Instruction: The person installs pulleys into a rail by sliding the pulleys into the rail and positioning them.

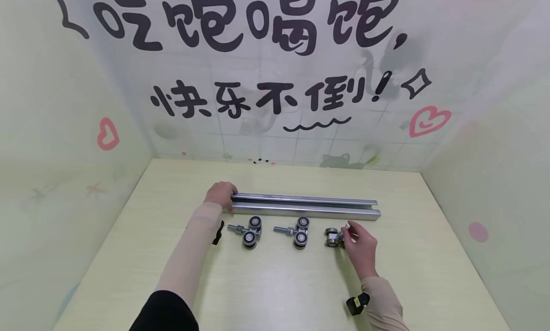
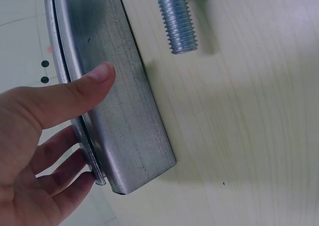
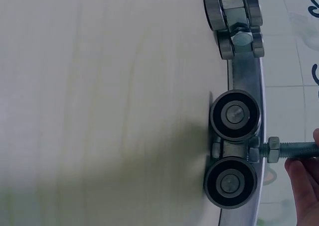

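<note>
A slotted steel channel rail (image 1: 301, 209) lies along the back of the table. At its left end my left hand (image 1: 220, 195) holds it, the thumb (image 2: 94, 84) on the front face and the other fingers over the far side. My right hand (image 1: 362, 249) pinches the threaded stem (image 3: 296, 150) of a roller trolley (image 1: 332, 237) in front of the rail's right end. Its wheels (image 3: 230, 182) show side-on in the right wrist view. Two similar roller trolleys lie nearer the left hand: a left one (image 1: 250, 238) and a middle one (image 1: 301, 238), stems pointing left.
White printed walls (image 1: 275, 144) enclose the pale wooden table (image 1: 275, 283) at the back and both sides. A black strap (image 1: 218, 233) shows by the left wrist, and a small black device (image 1: 357, 303) sits at the right wrist.
</note>
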Available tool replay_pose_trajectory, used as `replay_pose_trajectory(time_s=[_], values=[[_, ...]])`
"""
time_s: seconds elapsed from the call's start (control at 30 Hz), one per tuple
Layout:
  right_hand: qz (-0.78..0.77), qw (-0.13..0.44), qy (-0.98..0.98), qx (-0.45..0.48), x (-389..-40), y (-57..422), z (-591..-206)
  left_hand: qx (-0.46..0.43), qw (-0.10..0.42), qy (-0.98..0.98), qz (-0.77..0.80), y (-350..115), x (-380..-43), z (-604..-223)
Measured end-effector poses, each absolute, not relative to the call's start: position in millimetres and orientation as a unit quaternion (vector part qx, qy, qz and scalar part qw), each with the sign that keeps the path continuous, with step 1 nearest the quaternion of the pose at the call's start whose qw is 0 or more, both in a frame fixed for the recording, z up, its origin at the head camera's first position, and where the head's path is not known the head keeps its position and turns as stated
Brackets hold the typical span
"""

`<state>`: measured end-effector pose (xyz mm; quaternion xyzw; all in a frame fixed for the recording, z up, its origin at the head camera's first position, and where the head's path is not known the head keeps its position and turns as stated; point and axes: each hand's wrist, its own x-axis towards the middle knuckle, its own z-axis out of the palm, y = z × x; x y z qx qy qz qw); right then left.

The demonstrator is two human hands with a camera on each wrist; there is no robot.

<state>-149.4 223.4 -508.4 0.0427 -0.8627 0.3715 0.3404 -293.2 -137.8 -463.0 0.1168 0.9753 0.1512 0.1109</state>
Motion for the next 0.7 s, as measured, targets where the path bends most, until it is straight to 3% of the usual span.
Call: replay_pose_trajectory(time_s=[0.17,0.7], values=[[0.388,0.320,-0.864,0.015,-146.3,220.0,-510.1,0.118,0.111,0.975,0.154,-139.2,-292.4,-463.0],[0.389,0.330,-0.860,-0.006,-149.4,216.5,-514.4,0.119,0.109,0.976,0.147,-139.7,-294.4,-464.2]])
